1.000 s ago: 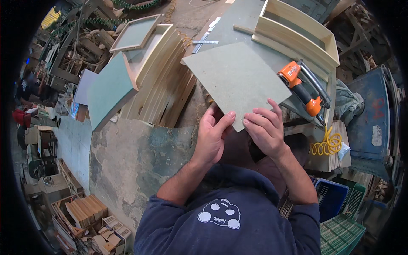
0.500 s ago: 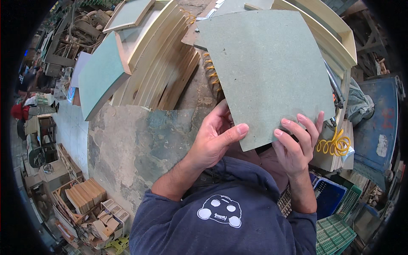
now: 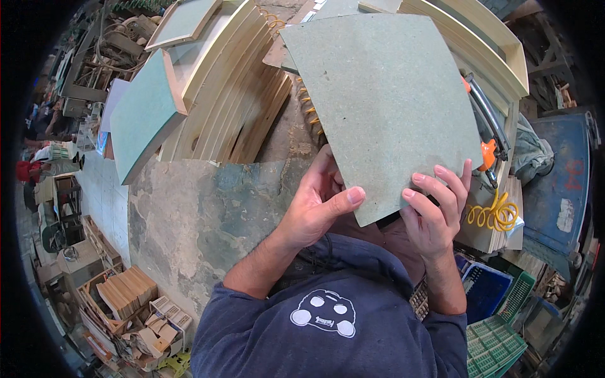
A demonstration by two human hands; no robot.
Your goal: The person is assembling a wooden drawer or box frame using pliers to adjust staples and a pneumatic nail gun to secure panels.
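A grey-green fan-shaped board is held up in front of me, its narrow end toward my body. My left hand grips its left edge near the lower corner, the thumb lying on the face and the fingers partly hidden behind. At the lower right edge, my right hand holds it with several fingertips over the face; the thumb is hidden. Right of the board, partly covered by it, is an orange-and-black tool, with a yellow coiled hose below it.
A stack of curved wooden frames stands at the far left, a green-topped panel leaning beside it. More pale frames lie behind the board. A blue metal cabinet and plastic crates are at right; wood pieces sit lower left.
The board and both hands have shifted slightly left. More of the orange-and-black tool now shows past the board's right edge. Both hands keep their hold.
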